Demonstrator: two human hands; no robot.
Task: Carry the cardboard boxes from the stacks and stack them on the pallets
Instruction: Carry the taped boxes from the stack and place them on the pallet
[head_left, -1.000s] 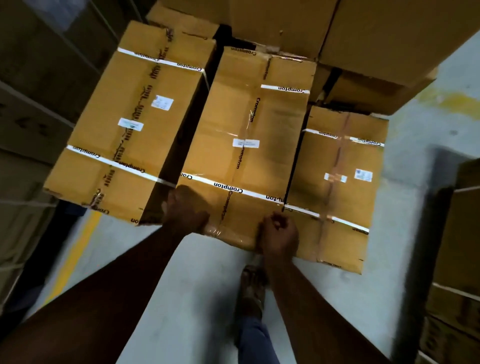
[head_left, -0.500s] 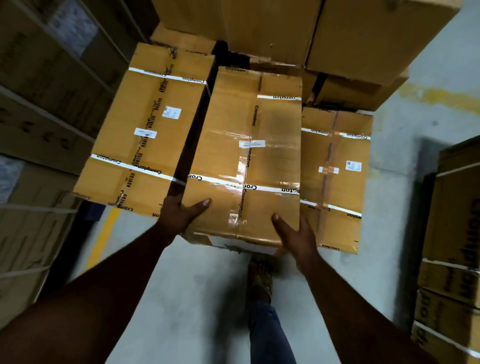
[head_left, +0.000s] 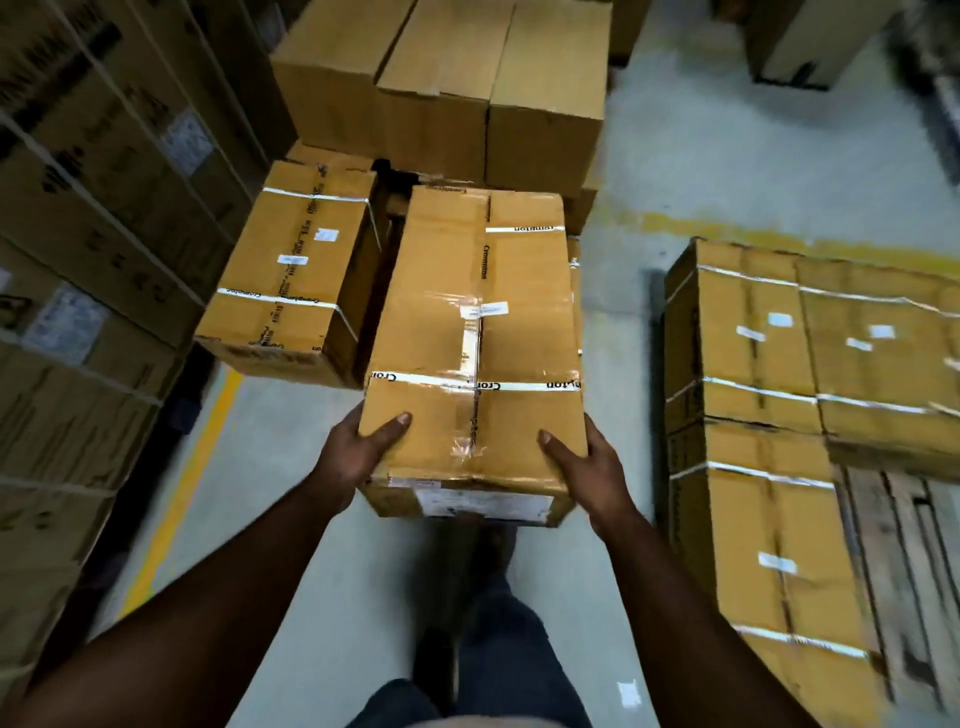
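Observation:
A long brown cardboard box (head_left: 478, 332) with white straps and clear tape is lifted off the stack, in front of me. My left hand (head_left: 358, 457) grips its near left corner, thumb on top. My right hand (head_left: 587, 467) grips the near right corner, thumb on top too. A matching strapped box (head_left: 291, 275) remains on the stack to the left. On the right, more strapped boxes (head_left: 758, 395) are stacked on a wooden pallet (head_left: 893, 545).
Larger plain boxes (head_left: 457, 88) stand behind the stack. Tall strapped cartons (head_left: 88, 249) line the left side. The grey floor has a yellow line (head_left: 182, 493) at left and another across the back right. My legs and a shoe show below the box.
Both hands went from the box's near end to gripping its corners, and the box has come up off the stack and towards me. The view swung right, revealing the pallet.

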